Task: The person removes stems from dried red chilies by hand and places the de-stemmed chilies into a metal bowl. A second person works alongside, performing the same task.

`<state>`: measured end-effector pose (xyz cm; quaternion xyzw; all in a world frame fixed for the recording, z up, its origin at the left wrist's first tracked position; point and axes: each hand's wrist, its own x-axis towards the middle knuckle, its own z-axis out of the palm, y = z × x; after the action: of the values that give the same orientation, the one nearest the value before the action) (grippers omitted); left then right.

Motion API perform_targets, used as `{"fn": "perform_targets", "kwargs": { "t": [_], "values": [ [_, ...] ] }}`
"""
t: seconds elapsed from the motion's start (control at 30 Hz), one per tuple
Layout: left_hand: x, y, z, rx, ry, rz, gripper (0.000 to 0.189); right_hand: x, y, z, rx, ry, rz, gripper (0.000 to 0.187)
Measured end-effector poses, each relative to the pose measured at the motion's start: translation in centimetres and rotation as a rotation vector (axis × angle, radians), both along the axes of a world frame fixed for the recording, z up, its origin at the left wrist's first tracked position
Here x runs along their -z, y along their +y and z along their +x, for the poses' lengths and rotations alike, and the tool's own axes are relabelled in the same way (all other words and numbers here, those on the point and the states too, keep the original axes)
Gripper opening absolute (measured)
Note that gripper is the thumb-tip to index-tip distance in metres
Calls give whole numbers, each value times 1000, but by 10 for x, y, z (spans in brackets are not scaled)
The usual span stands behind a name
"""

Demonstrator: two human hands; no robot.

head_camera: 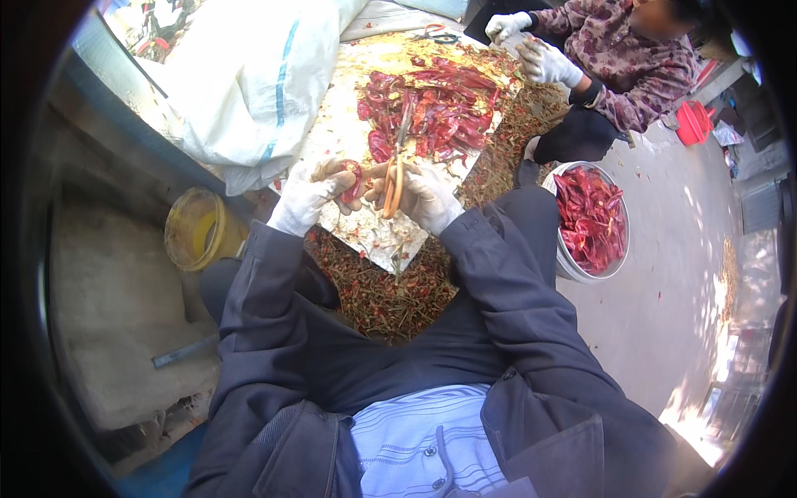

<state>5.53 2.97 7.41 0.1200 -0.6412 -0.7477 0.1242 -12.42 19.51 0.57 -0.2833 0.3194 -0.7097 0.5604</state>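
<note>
My gloved left hand (315, 190) grips a dried red chili pepper (352, 180) between thumb and fingers. Close on its right, my gloved right hand (423, 196) holds scissors (393, 187) by their orange handles, the blades pointing away from me over the board. The fingertips of my right hand reach to the chili. Beyond both hands, a heap of dried red chilies (436, 112) lies on a pale board (380, 233) strewn with yellowish seeds and bits.
A white bucket (563, 249) of chilies stands right of my knee; a yellowish bucket (218, 233) is at left. A white woven sack (261, 81) covers the far left. Stem scraps (398, 305) lie below. A co-worker's gloved hands (545, 62) and other scissors (439, 36) are beyond.
</note>
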Motion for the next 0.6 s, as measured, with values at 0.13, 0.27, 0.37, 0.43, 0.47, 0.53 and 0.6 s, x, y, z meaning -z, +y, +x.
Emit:
{"fn": "perform_targets", "kwargs": {
  "t": [0.13, 0.27, 0.37, 0.43, 0.47, 0.53, 0.6],
  "values": [
    [1, -1, -1, -23, 28, -6, 42, -2, 0, 1, 46, -105, -4, 60],
    [1, 4, -2, -21, 39, 3, 39, -4, -1, 3, 116, -90, 53, 71],
    [-2, 7, -3, -17, 24, -6, 35, -8, -1, 3, 81, -58, 11, 64],
    [-3, 7, -3, -2, 26, -26, 32, -14, 1, 2, 133, 191, 134, 51],
    [-4, 7, -4, -30, 0, -44, 31, -17, 1, 2, 159, 316, 193, 44],
    [-4, 7, -4, -72, 5, -59, 30, -24, 2, 7, 228, 507, 183, 38],
    [-3, 8, -4, -75, 21, -55, 27, -32, 3, 11, 298, 771, 250, 36]
  ]
}}
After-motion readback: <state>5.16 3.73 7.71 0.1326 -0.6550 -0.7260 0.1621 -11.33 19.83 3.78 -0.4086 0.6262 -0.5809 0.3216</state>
